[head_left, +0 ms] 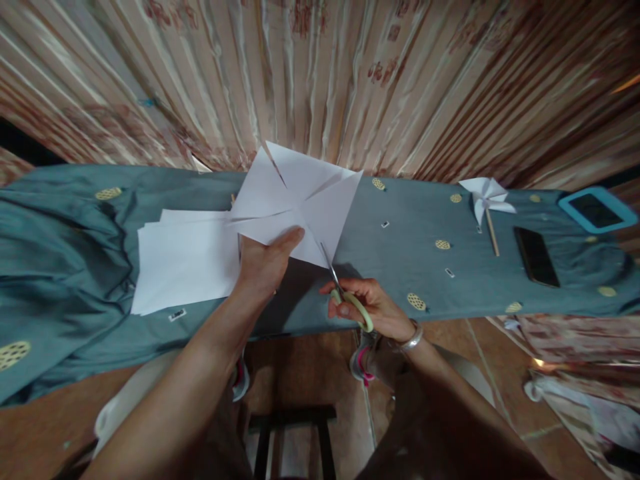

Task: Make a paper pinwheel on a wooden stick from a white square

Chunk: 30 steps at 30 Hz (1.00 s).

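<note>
A white square sheet of paper is held up over the table, with slits running from its corners towards the middle. My left hand grips its near left side, the thumb lying on top and the other fingers hidden beneath. In my right hand is a pair of scissors with light green handles, the fingers through the loops. The blades are at the paper's near corner, along a cut there. Left of my left hand lies a stack of white paper.
The long table has a green cloth with yellow pineapple prints. On its right side lie a white paper pinwheel on a stick, a dark phone and a blue-framed tablet. A patterned curtain hangs behind the table.
</note>
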### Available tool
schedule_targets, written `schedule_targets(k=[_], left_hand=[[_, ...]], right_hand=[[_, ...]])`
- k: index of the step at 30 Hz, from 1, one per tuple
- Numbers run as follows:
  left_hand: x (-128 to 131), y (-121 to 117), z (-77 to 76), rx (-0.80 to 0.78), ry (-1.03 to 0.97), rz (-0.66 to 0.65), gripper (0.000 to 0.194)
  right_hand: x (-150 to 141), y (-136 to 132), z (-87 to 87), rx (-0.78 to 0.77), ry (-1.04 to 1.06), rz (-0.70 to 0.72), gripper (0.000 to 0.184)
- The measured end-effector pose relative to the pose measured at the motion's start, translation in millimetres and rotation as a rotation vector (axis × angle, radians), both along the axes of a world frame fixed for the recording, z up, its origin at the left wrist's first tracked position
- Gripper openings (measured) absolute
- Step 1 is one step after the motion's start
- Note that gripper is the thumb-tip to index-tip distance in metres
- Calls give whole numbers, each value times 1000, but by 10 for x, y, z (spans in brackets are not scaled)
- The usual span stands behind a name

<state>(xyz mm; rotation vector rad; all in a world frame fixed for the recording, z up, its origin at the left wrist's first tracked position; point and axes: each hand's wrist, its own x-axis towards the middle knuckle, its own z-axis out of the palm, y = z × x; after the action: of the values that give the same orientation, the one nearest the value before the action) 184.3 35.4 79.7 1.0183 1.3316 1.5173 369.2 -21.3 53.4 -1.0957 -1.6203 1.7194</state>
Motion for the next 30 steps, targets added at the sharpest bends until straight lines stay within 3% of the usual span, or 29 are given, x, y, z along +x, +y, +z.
schedule_targets(k=[14, 30], left_hand=[[-8, -9, 8, -1, -57, -32, 42], [-7, -19, 27, -39, -1, 29, 44]], right_hand=[[-27, -4, -1, -57, 11, -43, 49], [-49, -6, -43, -156, 58, -109, 45]])
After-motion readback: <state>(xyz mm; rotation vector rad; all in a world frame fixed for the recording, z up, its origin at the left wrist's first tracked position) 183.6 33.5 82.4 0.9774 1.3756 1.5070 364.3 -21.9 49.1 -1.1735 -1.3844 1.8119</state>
